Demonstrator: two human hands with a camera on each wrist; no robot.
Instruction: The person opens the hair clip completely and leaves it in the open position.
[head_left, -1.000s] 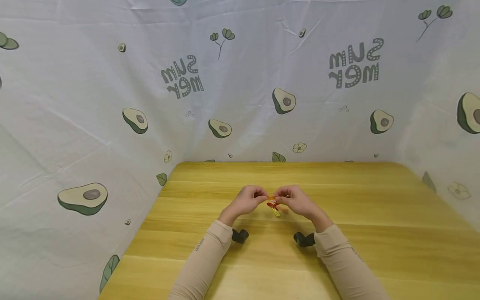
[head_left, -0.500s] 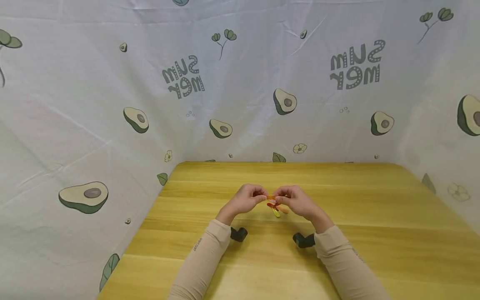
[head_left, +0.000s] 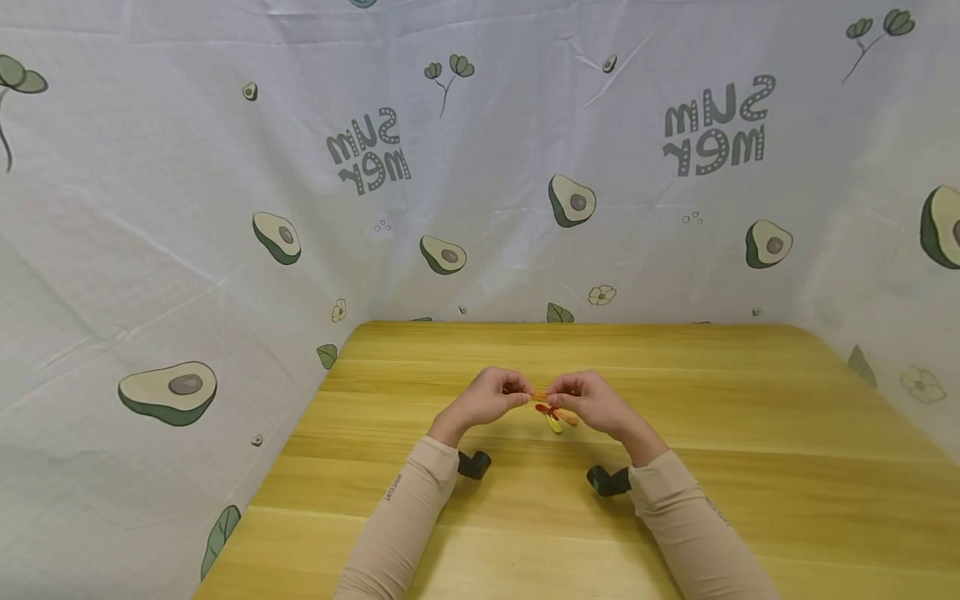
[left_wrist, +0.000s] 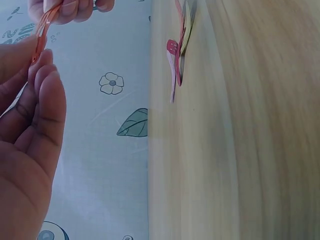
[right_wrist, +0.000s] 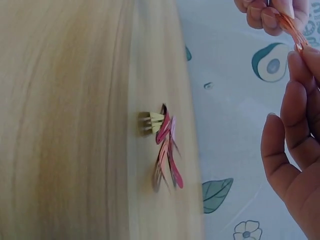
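Between my two hands an orange snap hair clip [head_left: 539, 397] is held up over the table. Fingertips and thumb of my left hand [head_left: 483, 397] pinch one end; my right hand [head_left: 592, 403] pinches the other. In the left wrist view the orange clip [left_wrist: 42, 31] looks slightly bowed and its split frame shows. From the right wrist, the same clip [right_wrist: 294, 31] spans the fingertips of both hands. Just below the hands, a small pile of hair clips [head_left: 553, 416] lies on the table, with red, yellow, orange and pink ones overlapping.
The wooden table [head_left: 675, 517] reaches back to a white curtain [head_left: 495, 167] printed with avocados and leaves. Black wrist-worn devices [head_left: 474, 465] jut inward under both forearms, near the sleeve cuffs.
Both hands keep their pinch on the orange hair clip. The left hand has shifted very slightly left and up, and the pile below stays put.
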